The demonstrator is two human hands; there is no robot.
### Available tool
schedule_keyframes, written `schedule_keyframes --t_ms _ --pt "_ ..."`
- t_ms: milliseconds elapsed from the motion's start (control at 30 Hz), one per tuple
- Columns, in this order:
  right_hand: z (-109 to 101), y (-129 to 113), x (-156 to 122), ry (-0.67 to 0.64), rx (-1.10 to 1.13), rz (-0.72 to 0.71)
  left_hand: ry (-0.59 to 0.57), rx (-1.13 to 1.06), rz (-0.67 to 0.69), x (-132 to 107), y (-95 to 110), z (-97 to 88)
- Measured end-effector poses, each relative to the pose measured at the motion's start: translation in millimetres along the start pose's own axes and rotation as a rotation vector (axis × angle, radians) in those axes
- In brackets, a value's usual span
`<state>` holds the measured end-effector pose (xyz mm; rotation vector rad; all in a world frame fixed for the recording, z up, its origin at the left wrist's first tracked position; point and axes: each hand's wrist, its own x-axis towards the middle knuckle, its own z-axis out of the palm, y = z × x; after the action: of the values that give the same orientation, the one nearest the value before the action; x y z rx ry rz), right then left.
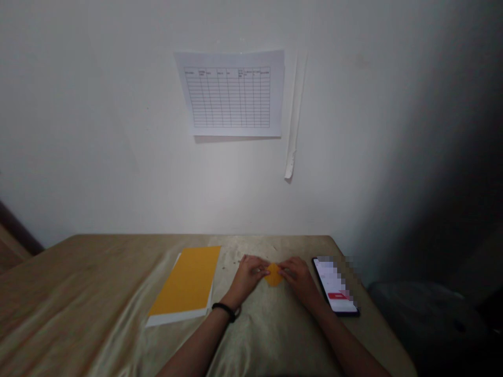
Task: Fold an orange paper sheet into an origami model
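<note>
A small folded piece of orange-yellow paper [274,276] is held between my two hands, low over the cloth-covered table. My left hand [251,273] pinches its left edge between thumb and fingers; a black band circles that wrist. On the opposite side, my right hand [295,273] grips the right edge in the same way. The paper has several angled sides and a point toward me. Its finer creases are too small to make out, and the fingertips cover parts of both edges.
Left of my hands lie orange-yellow sheets [188,280] over white paper [176,318]. A phone [334,288] with a lit screen rests at the right. Gold cloth [118,293] covers the table, which meets a wall bearing a printed table sheet [236,131] and a curled strip [293,141].
</note>
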<state>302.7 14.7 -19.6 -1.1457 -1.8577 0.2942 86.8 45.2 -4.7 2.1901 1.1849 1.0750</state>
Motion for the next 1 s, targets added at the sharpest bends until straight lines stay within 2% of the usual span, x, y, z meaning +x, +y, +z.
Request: schedule_keyframes --t_ms 267,567,767,1000 --pt "3 1 0 0.027 0.113 0.13 0.049 -0.077 0.013 1 -8 7.3" --pt "-1 -4 3 0.018 0.135 0.185 0.066 -0.095 -0.038 0 -4 5.3" --pt "-4 -8 4 0.078 0.222 0.229 0.061 -0.177 -0.096 2 -5 3.7" --pt "-6 -3 5 0.126 0.269 0.294 0.104 -0.145 -0.128 2 -1 0.0"
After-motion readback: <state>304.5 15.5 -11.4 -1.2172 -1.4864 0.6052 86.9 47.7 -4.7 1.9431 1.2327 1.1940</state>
